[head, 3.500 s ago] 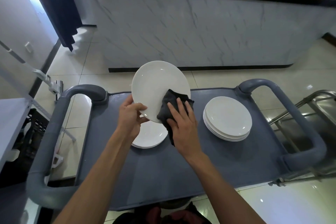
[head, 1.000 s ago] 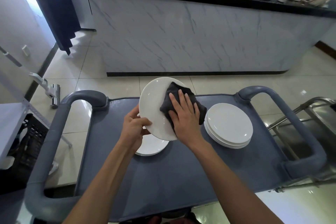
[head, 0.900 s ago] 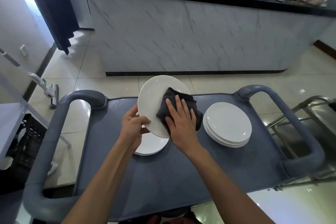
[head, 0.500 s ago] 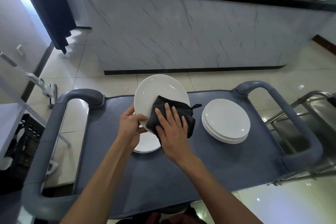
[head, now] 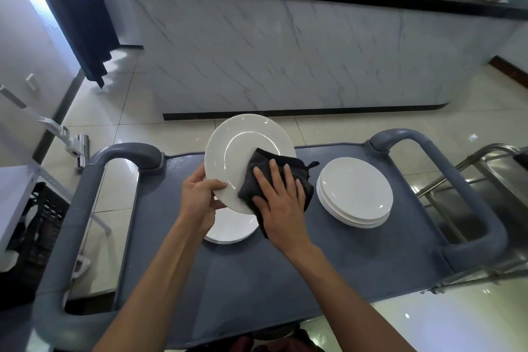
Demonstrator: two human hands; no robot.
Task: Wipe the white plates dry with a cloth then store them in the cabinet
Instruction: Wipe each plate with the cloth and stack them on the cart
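Under dark cloth, tilted white plate

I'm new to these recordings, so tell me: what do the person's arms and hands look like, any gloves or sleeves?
Both forearms are bare, with no sleeves in view. The left hand and right hand wear no gloves, and no rings, watch or markings show on them.

bare cart top lies open nearest the person; plate stacks and side handles hem it in.
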